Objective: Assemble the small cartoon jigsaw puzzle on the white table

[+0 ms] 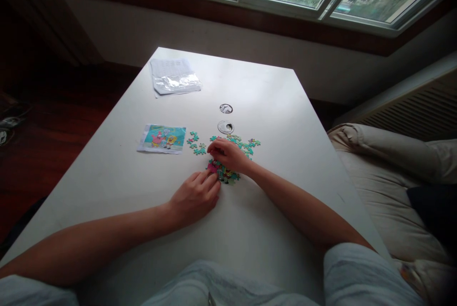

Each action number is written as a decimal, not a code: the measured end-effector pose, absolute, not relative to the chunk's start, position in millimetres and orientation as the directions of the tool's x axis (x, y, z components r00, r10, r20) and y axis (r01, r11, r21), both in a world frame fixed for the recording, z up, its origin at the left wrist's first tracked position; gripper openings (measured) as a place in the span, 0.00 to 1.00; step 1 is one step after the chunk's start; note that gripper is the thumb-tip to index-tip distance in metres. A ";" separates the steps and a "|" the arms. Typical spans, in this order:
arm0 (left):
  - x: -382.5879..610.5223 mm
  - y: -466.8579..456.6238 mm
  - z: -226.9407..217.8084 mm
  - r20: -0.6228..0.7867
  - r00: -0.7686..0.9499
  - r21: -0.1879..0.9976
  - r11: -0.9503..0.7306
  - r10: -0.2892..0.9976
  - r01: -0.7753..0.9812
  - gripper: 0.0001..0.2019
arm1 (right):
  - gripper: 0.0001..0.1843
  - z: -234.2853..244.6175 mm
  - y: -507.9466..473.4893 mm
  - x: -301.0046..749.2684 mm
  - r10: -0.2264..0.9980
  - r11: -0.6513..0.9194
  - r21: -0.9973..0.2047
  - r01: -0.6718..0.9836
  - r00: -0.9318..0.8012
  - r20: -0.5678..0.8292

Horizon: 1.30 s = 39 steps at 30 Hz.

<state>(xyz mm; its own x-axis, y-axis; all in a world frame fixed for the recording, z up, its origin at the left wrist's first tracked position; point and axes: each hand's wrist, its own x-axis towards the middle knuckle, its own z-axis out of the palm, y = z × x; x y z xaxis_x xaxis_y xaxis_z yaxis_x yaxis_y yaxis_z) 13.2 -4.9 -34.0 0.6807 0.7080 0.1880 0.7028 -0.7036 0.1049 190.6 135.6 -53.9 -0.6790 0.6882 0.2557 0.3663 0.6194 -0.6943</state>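
A small joined patch of jigsaw pieces (225,173), pink and teal, lies on the white table (107,177). My left hand (194,197) rests flat beside it, its fingertips touching the pink edge. My right hand (228,153) is curled over the patch's far side, fingers pinched on a piece that I cannot make out. Loose teal puzzle pieces (197,144) lie scattered to the left of that hand, and more loose pieces (250,145) lie to its right.
A cartoon reference picture (162,138) lies left of the pieces. Two small round lids (225,126) sit behind them. A plastic bag over paper (174,77) lies at the far left corner. A cushioned seat (392,182) stands to the right; windows run along the back.
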 end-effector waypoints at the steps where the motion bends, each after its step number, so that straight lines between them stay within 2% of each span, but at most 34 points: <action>1: 12.9 -4.8 -34.1 0.196 0.681 0.103 -0.705 0.706 0.702 0.10 | 0.08 -51.8 139.4 192.5 0.712 0.592 -0.721 0.361 -0.653 0.259; 4: 12.3 -4.3 -35.1 0.212 0.687 0.092 -0.714 0.695 0.694 0.11 | 0.07 -43.8 155.6 201.4 0.798 0.542 -0.733 0.411 -0.526 0.295; 7: 12.1 -3.9 -36.6 0.217 0.691 0.085 -0.719 0.689 0.690 0.12 | 0.06 -40.1 170.9 211.3 0.834 0.538 -0.650 0.537 -0.452 0.317; 12: 12.2 -3.5 -38.5 0.219 0.685 0.099 -0.714 0.695 0.693 0.13 | 0.07 -48.4 175.5 214.9 0.795 0.603 -0.462 0.651 -0.541 0.274; 16: 11.0 -1.8 -41.4 0.219 0.672 0.119 -0.703 0.707 0.701 0.17 | 0.08 -50.0 172.1 206.5 0.754 0.655 -0.392 0.646 -0.595 0.278; 20: 9.2 0.9 -43.4 0.194 0.668 0.171 -0.695 0.718 0.698 0.25 | 0.06 -46.3 174.2 202.2 0.766 0.642 -0.325 0.694 -0.594 0.246; 22: 8.9 2.2 -42.8 0.179 0.675 0.202 -0.698 0.716 0.687 0.28 | 0.05 -45.7 175.0 203.3 0.770 0.637 -0.324 0.700 -0.593 0.234; 26: 9.4 4.1 -40.2 0.163 0.680 0.211 -0.698 0.715 0.684 0.28 | 0.06 -47.1 173.0 207.2 0.764 0.644 -0.327 0.692 -0.605 0.224; 33: 10.6 3.4 -41.9 0.169 0.675 0.167 -0.696 0.718 0.698 0.26 | 0.05 -46.9 172.0 210.2 0.769 0.634 -0.350 0.690 -0.610 0.192; 39: 10.2 2.1 -45.3 0.176 0.664 0.108 -0.685 0.726 0.720 0.25 | 0.04 -49.6 169.2 208.1 0.759 0.640 -0.437 0.631 -0.608 0.234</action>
<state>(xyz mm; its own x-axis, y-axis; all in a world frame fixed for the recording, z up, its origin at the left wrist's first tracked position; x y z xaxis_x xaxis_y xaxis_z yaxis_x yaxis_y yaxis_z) 10.2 2.1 -45.3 0.6645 0.7262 0.1762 0.7202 -0.6852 0.1083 208.1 169.2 -49.6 -0.6075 0.7590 0.2342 0.6315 0.6403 -0.4373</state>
